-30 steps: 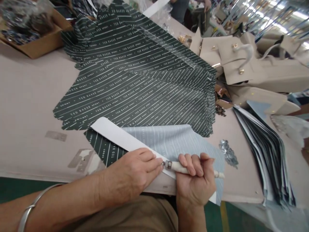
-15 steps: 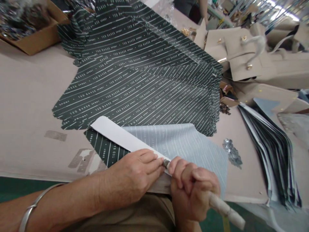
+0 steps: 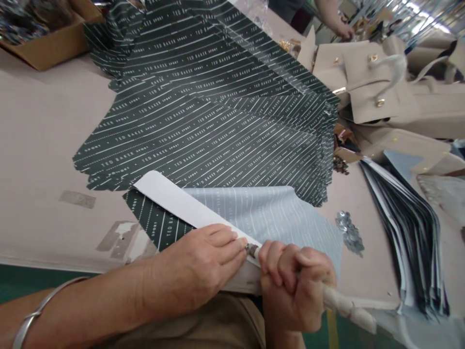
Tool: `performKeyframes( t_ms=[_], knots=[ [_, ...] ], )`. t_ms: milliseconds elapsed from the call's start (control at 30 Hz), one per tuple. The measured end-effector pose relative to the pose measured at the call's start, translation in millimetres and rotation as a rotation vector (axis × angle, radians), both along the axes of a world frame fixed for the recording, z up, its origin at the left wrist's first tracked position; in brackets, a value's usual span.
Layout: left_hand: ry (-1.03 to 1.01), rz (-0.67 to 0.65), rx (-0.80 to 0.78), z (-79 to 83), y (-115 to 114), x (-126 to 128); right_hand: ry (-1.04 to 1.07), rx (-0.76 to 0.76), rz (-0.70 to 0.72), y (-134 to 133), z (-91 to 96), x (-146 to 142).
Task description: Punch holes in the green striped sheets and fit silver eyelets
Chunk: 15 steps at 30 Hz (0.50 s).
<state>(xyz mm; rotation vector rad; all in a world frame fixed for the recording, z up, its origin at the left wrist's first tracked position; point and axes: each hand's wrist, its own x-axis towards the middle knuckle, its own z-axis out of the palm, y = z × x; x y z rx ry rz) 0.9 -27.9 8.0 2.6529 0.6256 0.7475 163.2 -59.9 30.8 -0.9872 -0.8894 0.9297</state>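
Note:
My right hand [image 3: 296, 283] is closed round a rod-like tool [image 3: 347, 308] wrapped in white, with a dark metallic tip at its upper left end. That tip meets the edge of a long white strip [image 3: 165, 194]. My left hand [image 3: 207, 266] lies along the strip, fingers stretched and fingertips beside the tip; its thumb is hidden. Beneath the strip is a dark printed sheet [image 3: 145, 218], partly turned over to show its pale blue-grey back [image 3: 254, 206]. Its near edge is hidden by my hands.
Dark printed sheets [image 3: 203, 131] lie stacked beyond my hands. A cardboard box [image 3: 54, 48] stands far left. To the right are small metal discs [image 3: 349, 232], a bundle of folded dark pieces [image 3: 407, 232] and beige bags [image 3: 378, 82]. Another person's hand [image 3: 343, 29] shows at the back.
My right hand and the wrapped tool have shifted slightly right. My left hand keeps its place on the strip. Another person's hand has come into sight at the back.

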Motion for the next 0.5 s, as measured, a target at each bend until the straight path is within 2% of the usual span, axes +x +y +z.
performKeyframes(
  t_ms=[133,233,333,400,500],
  knots=[
    [-0.015,0.023,-0.002,0.3,0,1,-0.156,-0.025,-0.012,0,3.4,-6],
    [-0.07,0.029,-0.039,-0.6,-1,1,-0.466,0.007,-0.025,1,5.7,-7],
    [-0.104,0.031,-0.092,-1.9,-2,0,-0.741,0.027,0.077,9,9.6,-6],
    [-0.059,0.027,-0.089,-2.1,-3,-1,-0.773,-0.029,0.181,18,12.4,-5],
    [0.008,0.044,0.002,-2.0,-4,-3,-0.68,-0.139,0.248,34,16.1,-7]
  ],
)
